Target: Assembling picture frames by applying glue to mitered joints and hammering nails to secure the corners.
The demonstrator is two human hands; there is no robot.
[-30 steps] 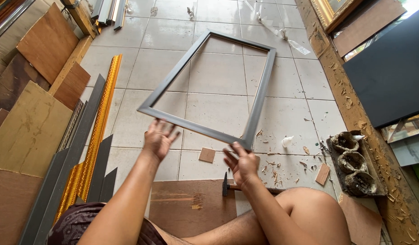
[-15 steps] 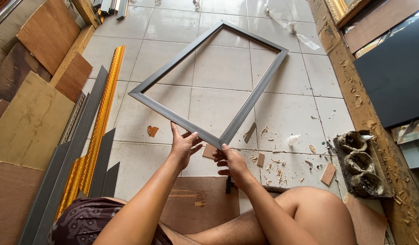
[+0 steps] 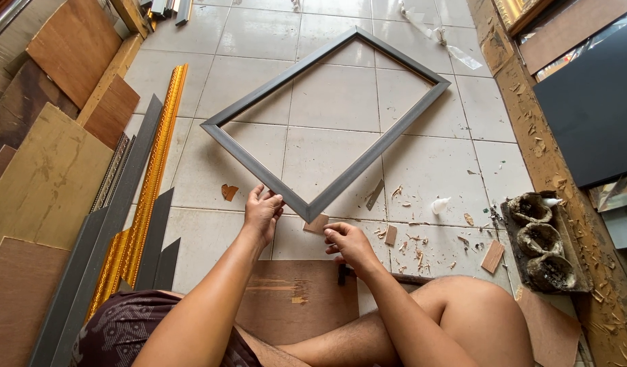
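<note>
A grey rectangular picture frame [image 3: 259, 170] lies flat on the tiled floor, turned like a diamond with one corner toward me. My left hand [image 3: 262, 214] grips the near-left rail just beside that corner. My right hand [image 3: 347, 243] hovers just below the corner with its fingers curled, apart from the frame; nothing shows in it. A small wooden block [image 3: 318, 225] sits under the near corner, between my hands.
Gold moulding [image 3: 153, 183] and grey moulding strips [image 3: 113, 224] lie at the left beside plywood boards [image 3: 45, 177]. A brown board [image 3: 293, 299] is under my legs. Wood scraps [image 3: 493, 256] and a tray of crusted pots [image 3: 544, 241] sit at the right, near a dark panel [image 3: 592, 102].
The frame has turned on the floor so a corner now points at me. My hands came together at that corner, then my right hand let go and drew back.
</note>
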